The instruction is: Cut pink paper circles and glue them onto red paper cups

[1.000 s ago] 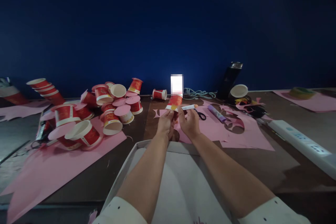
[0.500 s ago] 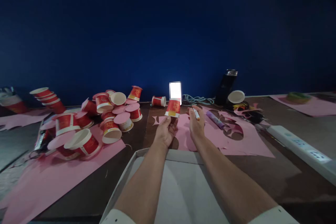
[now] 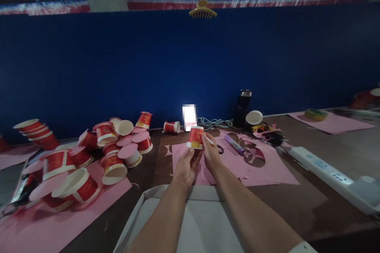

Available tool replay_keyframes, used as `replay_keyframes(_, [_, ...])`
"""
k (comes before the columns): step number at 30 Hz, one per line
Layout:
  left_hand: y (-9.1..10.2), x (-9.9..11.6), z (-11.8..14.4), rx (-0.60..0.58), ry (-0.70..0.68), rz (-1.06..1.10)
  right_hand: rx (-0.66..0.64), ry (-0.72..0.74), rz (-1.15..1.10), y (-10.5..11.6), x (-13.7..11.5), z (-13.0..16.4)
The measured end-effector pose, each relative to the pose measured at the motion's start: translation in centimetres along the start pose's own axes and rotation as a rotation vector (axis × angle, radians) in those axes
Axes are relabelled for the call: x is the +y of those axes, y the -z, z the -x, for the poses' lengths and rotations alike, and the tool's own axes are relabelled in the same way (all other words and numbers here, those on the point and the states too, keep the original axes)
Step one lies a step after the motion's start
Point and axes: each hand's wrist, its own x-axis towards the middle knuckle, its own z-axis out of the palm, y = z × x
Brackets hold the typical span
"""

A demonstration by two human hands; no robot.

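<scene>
A red paper cup [image 3: 196, 136] with a gold and white band is held upside down, its wider end low. My left hand [image 3: 187, 168] grips that end from below, fingers closed around it. My right hand [image 3: 211, 157] is closed on a slim white stick with an orange end [image 3: 210, 141]; its exact kind is hard to make out. The right fingertips touch the cup's right side. Beneath the hands lies pink paper [image 3: 219, 174] with round cut-outs, and a purple tube [image 3: 234, 144] rests on it.
Left, red paper cups with pink discs [image 3: 128, 151] lie piled beside stacked cups [image 3: 37, 132]. A bright pixelated screen [image 3: 189, 114] stands ahead. Farther right are a black flask [image 3: 242, 106], a white power strip [image 3: 317, 170] and a tape roll [image 3: 315, 115]. A grey-white box [image 3: 204, 221] sits in front.
My right hand has moved left to the cup and touches its side, still with the white stick. The cup is lower against the screen. The whole view has tilted up and turned right.
</scene>
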Motion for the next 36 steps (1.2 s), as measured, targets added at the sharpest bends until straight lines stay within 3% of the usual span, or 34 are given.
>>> replay_keyframes(8, [-0.6,-0.7,0.0,-0.102,0.015,0.073,-0.008,-0.041,-0.038,0.6,1.4,-0.6])
replay_keyframes(12, [-1.3,-0.6,-0.2,-0.007,0.058,0.223,0.025,-0.056,-0.012,0.7,1.0,-0.6])
replay_keyframes(17, [-1.9,-0.9,-1.5,-0.007,0.048,0.353,0.027,-0.067,0.026,0.4,0.3,-0.4])
replay_keyframes(24, [-1.9,-1.5,-3.3,0.103,0.056,0.399,-0.014,-0.068,0.149,0.3,0.2,-0.3])
replay_keyframes(30, [-1.5,-1.1,-3.8,-0.004,0.080,0.382,-0.045,-0.060,0.215,0.3,0.6,-0.5])
replay_keyframes(33, [-1.4,-1.1,-3.9,-0.004,0.081,0.368,-0.034,-0.017,0.306,0.4,0.5,-0.5])
replay_keyframes(36, [-1.0,-1.3,-4.2,-0.023,0.099,0.352,0.044,0.163,0.503,0.8,0.3,-0.5])
